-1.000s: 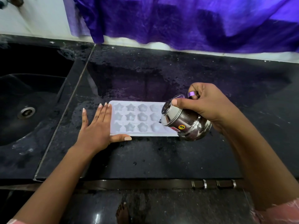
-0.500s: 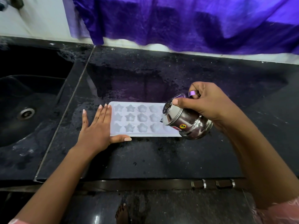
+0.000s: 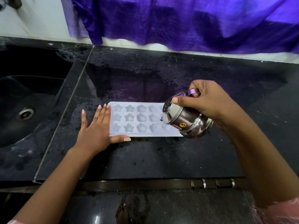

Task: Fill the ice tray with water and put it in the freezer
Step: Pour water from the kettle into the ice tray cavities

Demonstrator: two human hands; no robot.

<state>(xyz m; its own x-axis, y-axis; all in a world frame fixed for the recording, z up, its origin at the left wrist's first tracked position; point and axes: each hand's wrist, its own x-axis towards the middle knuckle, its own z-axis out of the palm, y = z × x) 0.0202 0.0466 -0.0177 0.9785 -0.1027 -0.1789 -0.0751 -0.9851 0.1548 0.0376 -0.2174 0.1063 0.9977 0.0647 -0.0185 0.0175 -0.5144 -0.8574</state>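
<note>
Ice tray (image 3: 139, 120) sits mid-frame on the counter (image 3: 161, 159). We flatten our left hand (image 3: 97, 128) at its left end, fingers straight; right hand (image 3: 205, 101) clamps the tilted steel pot (image 3: 186, 122), pouring. Filling looks underway; freezer step remains.

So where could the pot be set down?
Bare counter: between tray and front edge, behind the tray toward the wall, and right of the right hand. Crowded: left hand at the tray's left end, pot over its right.
</note>
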